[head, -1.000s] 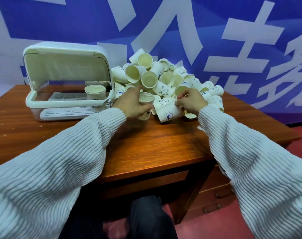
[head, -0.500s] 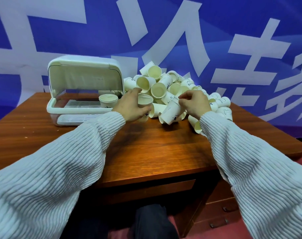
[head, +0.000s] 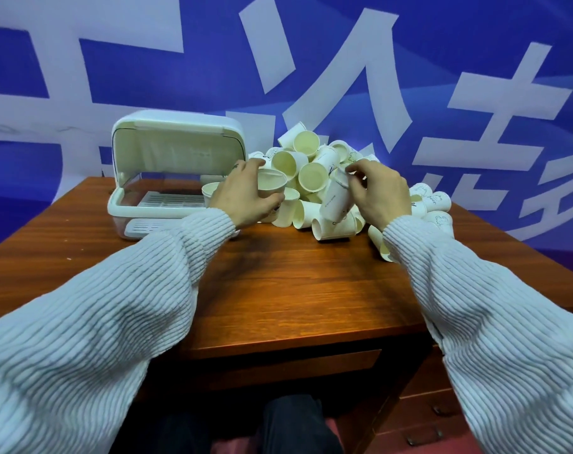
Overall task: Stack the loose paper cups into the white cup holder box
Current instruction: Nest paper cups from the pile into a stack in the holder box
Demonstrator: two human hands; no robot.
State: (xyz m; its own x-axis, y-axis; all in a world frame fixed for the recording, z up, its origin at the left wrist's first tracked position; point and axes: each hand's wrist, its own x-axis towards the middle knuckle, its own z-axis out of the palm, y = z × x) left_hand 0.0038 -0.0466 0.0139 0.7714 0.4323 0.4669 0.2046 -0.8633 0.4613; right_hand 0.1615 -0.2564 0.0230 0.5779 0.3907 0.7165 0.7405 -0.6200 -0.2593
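Observation:
A heap of loose white paper cups [head: 314, 178] lies at the back middle of the wooden table [head: 295, 290]. My left hand [head: 245, 194] grips an upright paper cup [head: 271, 185], mouth up, just right of the white cup holder box [head: 167, 191]. The box stands open with its lid raised, and a cup [head: 209, 191] sits inside it, partly hidden by my left hand. My right hand [head: 376, 194] holds a second cup [head: 334, 199] bottom up and tilted, over the front of the heap.
A blue banner with large white characters [head: 344, 77] hangs behind the table. Several cups [head: 435, 204] spill toward the right edge. Drawers [head: 432, 417] sit under the table at the right, and my knees [head: 278, 427] are below the front edge.
Both hands have lifted their cups off the pile. The right hand has turned its cup bottom up. The view has tilted upward.

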